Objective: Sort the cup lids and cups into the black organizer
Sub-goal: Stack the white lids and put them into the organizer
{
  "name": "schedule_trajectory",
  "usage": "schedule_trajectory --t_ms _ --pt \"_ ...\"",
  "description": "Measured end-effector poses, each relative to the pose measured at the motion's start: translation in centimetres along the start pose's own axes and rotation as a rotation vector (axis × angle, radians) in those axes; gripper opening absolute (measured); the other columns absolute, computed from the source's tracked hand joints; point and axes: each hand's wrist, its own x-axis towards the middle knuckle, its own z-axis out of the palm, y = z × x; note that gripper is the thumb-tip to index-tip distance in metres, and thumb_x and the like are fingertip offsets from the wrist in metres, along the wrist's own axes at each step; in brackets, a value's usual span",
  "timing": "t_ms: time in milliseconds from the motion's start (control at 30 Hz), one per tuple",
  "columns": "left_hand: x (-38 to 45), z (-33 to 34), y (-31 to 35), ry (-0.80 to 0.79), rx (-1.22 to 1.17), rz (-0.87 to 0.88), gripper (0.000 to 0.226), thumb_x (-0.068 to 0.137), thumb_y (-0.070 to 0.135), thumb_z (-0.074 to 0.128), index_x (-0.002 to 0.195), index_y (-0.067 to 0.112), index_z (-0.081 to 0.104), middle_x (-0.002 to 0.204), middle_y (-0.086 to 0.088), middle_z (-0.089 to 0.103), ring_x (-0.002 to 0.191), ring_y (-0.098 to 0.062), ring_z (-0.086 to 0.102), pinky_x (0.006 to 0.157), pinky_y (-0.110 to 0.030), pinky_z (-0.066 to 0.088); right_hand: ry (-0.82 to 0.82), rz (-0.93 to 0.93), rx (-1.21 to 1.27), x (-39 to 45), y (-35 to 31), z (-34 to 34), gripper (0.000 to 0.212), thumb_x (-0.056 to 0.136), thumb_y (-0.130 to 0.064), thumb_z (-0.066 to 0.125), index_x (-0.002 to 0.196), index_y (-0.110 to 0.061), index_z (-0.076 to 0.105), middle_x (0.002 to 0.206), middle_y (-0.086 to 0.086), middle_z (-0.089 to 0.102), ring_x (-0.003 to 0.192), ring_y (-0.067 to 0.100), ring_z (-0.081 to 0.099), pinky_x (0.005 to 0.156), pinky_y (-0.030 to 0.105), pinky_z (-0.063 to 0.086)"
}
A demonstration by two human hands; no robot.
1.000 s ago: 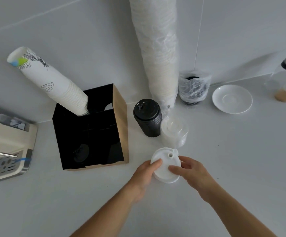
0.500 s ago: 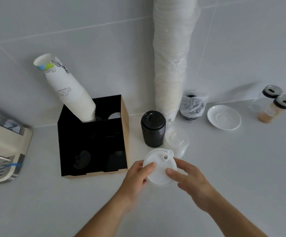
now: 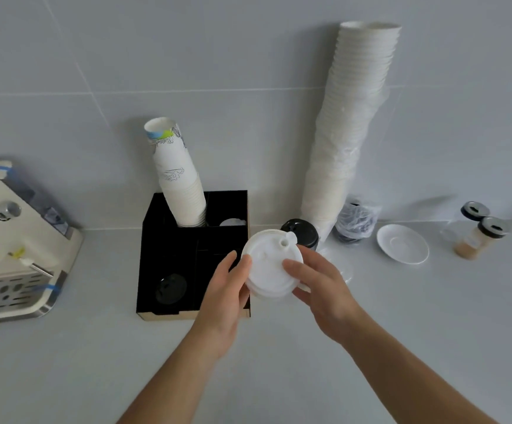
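Stack of white plastic cup lids [image 3: 271, 264], held between left hand [image 3: 227, 289] and right hand [image 3: 319, 286] above the right edge of the square black organizer [image 3: 169, 258] on grey worktop [image 3: 401, 316]; printed white paper cups [image 3: 178, 185] in its rear compartment

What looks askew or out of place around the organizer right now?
The printed cup stack in the black organizer tilts left instead of standing upright. The tall white cup stack leans against the wall, its plastic sleeve slipped partway down. Nothing spilled or damaged shows.

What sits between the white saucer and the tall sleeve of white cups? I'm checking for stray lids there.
In the head view, a clear plastic bag of black lids stands between the white saucer and the tall sleeve of white cups.
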Motion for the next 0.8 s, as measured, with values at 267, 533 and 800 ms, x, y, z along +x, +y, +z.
schedule_trajectory --t_ms 267,533,800 --pt "-1.5 -2.2 3.1 0.001 -0.018 0.051 0.099 0.054 0.065 0.068 0.143 0.031 0.041 0.127 0.014 0.058 0.126 -0.017 0.052 0.112 -0.041 0.038 0.013 -0.02 0.039 2.0 -3.0 3.8 0.043 0.079 -0.034 0.073 0.119 -0.023 0.065 0.115 -0.001 0.073 0.11 0.018 0.067 0.088 0.032 0.051" --pt "-0.3 -2.6 6.0 0.081 -0.074 0.083 0.059 0.081 0.046 0.067 0.135 0.032 0.05 0.119 0.01 0.064 0.12 -0.02 0.056 0.11 -0.045 0.039 -0.007 -0.083 0.047 3.9 -5.6 6.8 0.066 0.072 -0.036 0.074 0.133 -0.024 0.055 0.118 -0.002 0.071 0.108 0.017 0.068 0.082 0.028 0.052" --pt "2.9 -3.4 9.5 0.159 -0.126 0.048 0.058 0.077 0.044 0.072 0.13 0.032 0.051 0.125 0.001 0.062 0.114 -0.024 0.059 0.099 -0.053 0.047 -0.118 -0.071 -0.113 6.7 -9.0 8.3 0.043 0.089 -0.039 0.066 0.13 -0.035 0.053 0.117 -0.009 0.066 0.101 0.013 0.063 0.077 0.024 0.046"
